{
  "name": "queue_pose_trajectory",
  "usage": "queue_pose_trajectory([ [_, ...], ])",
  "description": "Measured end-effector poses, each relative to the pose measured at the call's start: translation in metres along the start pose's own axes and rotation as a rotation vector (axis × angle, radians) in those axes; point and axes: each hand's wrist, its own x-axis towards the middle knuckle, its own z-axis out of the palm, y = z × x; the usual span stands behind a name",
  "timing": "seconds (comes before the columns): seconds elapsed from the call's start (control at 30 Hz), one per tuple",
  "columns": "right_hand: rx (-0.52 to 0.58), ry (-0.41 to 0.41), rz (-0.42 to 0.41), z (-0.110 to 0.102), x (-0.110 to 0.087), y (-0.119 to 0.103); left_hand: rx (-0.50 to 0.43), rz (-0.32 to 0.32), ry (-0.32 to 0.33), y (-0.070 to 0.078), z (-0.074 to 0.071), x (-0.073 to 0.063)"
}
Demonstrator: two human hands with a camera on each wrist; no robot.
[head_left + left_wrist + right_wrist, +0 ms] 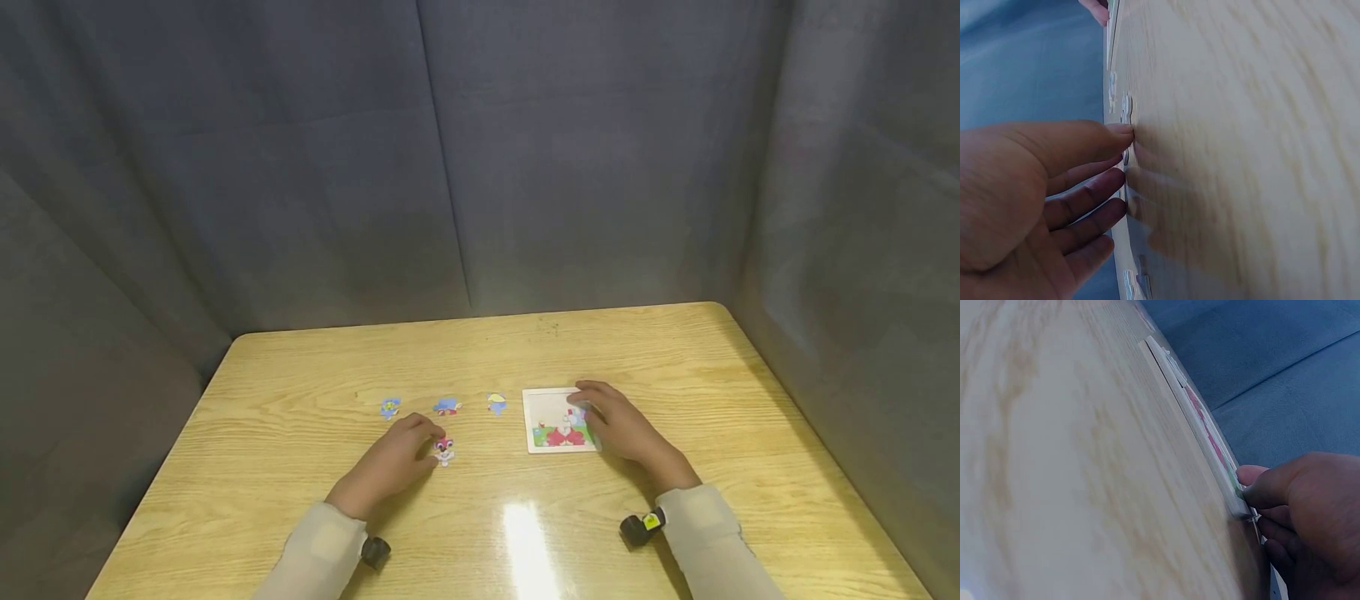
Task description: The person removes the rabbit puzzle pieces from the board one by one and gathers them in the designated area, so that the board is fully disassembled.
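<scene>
My left hand (393,462) holds its thumb and index finger at opposite edges of a puzzle piece (444,452) with a red and white animal face, low on the table. In the left wrist view the thumb covers part of that piece (1127,107); the other fingers are loosely bent. My right hand (618,425) grips the right side of a square puzzle board (543,392) with a pale frame. Red, green and blue picture parts show in the board, and the hand hides its upper right. In the right wrist view, thumb and index finger lie over the board's end (1235,503).
Three loose puzzle pieces lie in a row beyond the left hand: a blue one with yellow (390,407), a blue and red one (447,406) and a yellow and blue one (497,403). Grey curtains (450,167) stand behind and beside the wooden table (300,375).
</scene>
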Motion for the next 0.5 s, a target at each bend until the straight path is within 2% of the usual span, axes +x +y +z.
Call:
queue_pose_trajectory([
  [0.5, -0.001, 0.006, -0.006, 0.0002, -0.001, -0.001, -0.008, 0.005, 0.01, -0.0002, 0.002, -0.0007],
])
